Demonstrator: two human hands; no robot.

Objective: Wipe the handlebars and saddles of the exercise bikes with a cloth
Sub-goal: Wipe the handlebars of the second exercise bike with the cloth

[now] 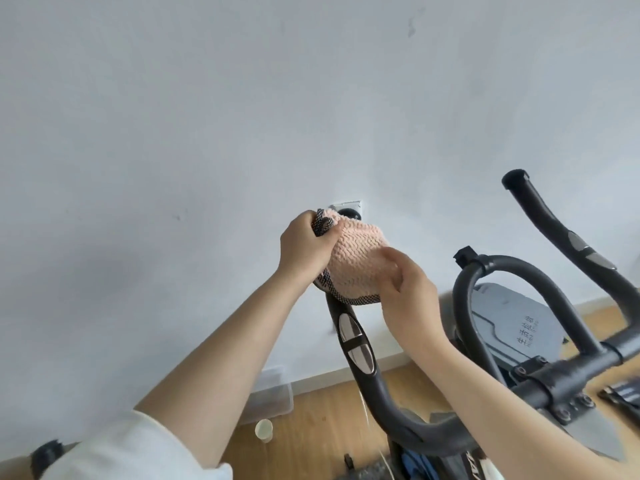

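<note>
Right now: cloth capping the left handlebar horn

The black handlebars [381, 407] fill the lower right. The pink cloth [353, 261] is bundled round the top of their left horn, and the horn's tip just pokes out above it. The left hand [304, 251] has its fingers curled tight on the cloth's bunched upper edge. The right hand [408, 289] pinches the cloth's lower side against the bar. The step should go best with both grips closed round the tube: twist, then slide down over the silver sensor plates [355, 341], with the hem tucked in.
</note>
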